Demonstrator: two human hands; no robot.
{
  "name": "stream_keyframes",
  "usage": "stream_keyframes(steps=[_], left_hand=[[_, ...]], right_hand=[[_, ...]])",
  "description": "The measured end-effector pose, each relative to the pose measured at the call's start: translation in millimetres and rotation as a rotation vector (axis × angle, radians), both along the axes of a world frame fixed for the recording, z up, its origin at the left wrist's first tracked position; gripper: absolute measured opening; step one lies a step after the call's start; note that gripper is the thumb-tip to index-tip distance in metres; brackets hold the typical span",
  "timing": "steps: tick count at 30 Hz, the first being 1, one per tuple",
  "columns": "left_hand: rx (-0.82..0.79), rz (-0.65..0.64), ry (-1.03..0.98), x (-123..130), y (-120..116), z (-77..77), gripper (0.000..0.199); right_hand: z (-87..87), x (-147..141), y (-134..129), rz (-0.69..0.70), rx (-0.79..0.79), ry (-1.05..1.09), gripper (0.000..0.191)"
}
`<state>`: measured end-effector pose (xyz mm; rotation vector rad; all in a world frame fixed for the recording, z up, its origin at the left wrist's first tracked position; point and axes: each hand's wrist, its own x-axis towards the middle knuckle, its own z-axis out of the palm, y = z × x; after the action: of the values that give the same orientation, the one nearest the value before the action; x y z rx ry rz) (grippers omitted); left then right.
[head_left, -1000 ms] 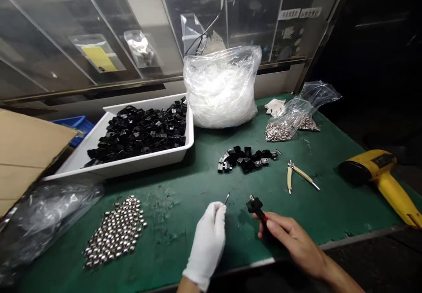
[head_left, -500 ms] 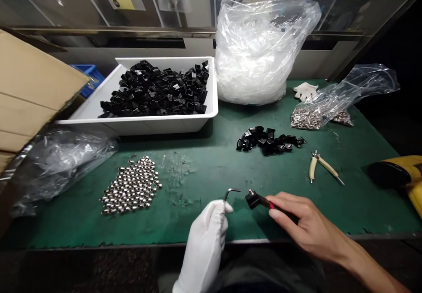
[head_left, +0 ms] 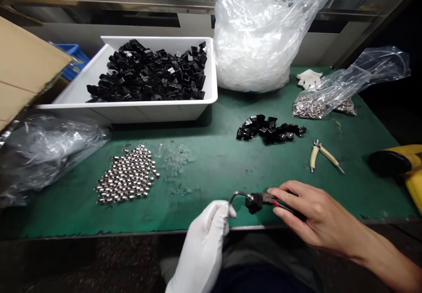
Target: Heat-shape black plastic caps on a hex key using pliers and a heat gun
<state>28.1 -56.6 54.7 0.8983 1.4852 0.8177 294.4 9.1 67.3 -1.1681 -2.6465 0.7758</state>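
Note:
My left hand (head_left: 209, 227), in a white glove, is closed on a bent hex key (head_left: 238, 193). The key's tip meets the small metal piece on top of a black plastic part (head_left: 253, 204). Dark pliers with a red mark (head_left: 276, 202) grip that part at its right side. My bare right hand (head_left: 306, 214) is wrapped round the pliers' handles. Both hands are over the front edge of the green table. Farther back lies a small pile of black parts (head_left: 268, 129), and small metal pieces (head_left: 128, 176) are spread on the left.
A white tray (head_left: 132, 110) of black parts stands at the back left, beside a large clear bag (head_left: 253, 42). Cream-handled cutters (head_left: 325, 153), a bag of metal pieces (head_left: 310, 107) and a yellow tool (head_left: 405, 163) are on the right. Cardboard (head_left: 26, 64) juts in at left.
The hex key's tip and the black part have come together; before, a gap lay between them. The view has tilted downward, so the table's things appear higher.

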Motion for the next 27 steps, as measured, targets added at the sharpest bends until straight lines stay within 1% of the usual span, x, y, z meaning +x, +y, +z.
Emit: stream_keyframes(steps=[3, 7, 10, 13, 16, 18, 22, 25, 27], left_hand=[[-0.075, -0.038, -0.058, -1, 0, -3.5, 0.038], [-0.235, -0.063, -0.278, 2, 0, -10.8, 0.036], [-0.340, -0.036, -0.447, 6, -2, -17.1, 0.033], [-0.380, 0.004, -0.556, 9, -6, -23.0, 0.033], [-0.380, 0.036, -0.592, 7, -9, -26.4, 0.033], [-0.376, 0.042, -0.591, 5, -9, -26.9, 0.034], [-0.368, 0.027, -0.582, 1, -9, -27.0, 0.033], [-0.358, 0.001, -0.570, 0, -9, -28.1, 0.032], [-0.360, -0.031, -0.557, 0, -9, -28.6, 0.033]], right_hand=[[2.2, 1, 4, 0.021, 0.020, -0.030, 0.036], [6.0, -2, 12, 0.064, 0.061, -0.110, 0.036], [9.1, -7, 16, 0.077, 0.072, -0.206, 0.038], [11.3, -11, 16, 0.056, 0.052, -0.249, 0.040], [11.6, -9, 13, -0.011, -0.006, -0.212, 0.043], [11.5, -4, 9, -0.100, -0.121, -0.147, 0.041], [11.9, 8, -2, -0.256, -0.508, 0.065, 0.035], [13.0, 9, -7, -0.322, -0.757, 0.227, 0.037], [13.8, 6, -8, -0.328, -0.959, 0.295, 0.038]])
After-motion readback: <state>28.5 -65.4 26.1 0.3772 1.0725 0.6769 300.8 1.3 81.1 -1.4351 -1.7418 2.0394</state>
